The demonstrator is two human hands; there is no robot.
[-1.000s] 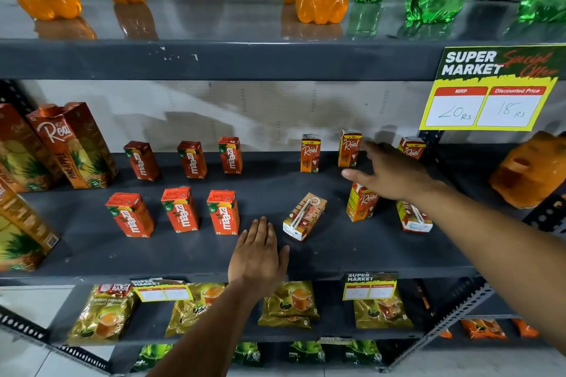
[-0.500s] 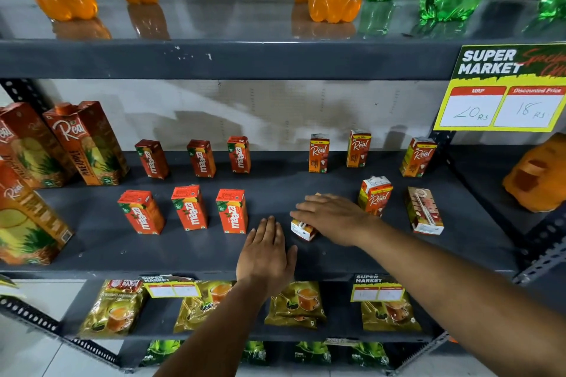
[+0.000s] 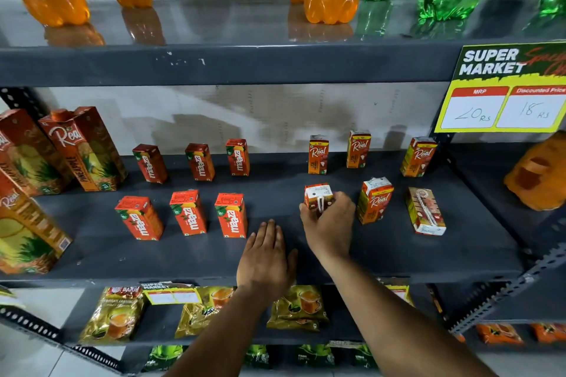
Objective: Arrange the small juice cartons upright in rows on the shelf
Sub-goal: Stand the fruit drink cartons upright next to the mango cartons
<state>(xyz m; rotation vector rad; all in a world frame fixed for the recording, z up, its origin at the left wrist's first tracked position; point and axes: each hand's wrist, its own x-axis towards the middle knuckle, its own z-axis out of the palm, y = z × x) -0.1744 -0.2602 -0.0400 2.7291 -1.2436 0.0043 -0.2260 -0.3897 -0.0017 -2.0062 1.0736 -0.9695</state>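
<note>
Here, grip: the right hand [image 3: 329, 223] pinches a small carton [image 3: 318, 196] between thumb and fingers from the near side, so the box can be stood on its base.
Carton in hand: upright or close to it, straw side facing near; whether its base already touches the shelf [image 3: 367, 257] I cannot tell, since the hand hides it.
Its place: near row, left end of the right-hand group, in front of the far-row carton [image 3: 318, 154], which suggests it is being lined up with that one.
Left hand: the left hand [image 3: 265, 257] lies flat and spread on the shelf's near edge, holding nothing, probably as a brace for the reach.
Right neighbour: a standing carton [image 3: 375, 200] just right of the held one, upright but turned slightly.
Lying carton: the last carton [image 3: 425, 211] at the right end of the near row lies on its back, straw up; by my reading it is the one left to stand.
Far row, right group: three cartons upright along the back.
Left group: six red cartons [image 3: 188, 213] in two rows of three, all upright, well apart from the hands.
Far left: tall cartons [image 3: 84, 147], not part of the job.
Progress: nearly done, judging by one carton in hand and one lying.
</note>
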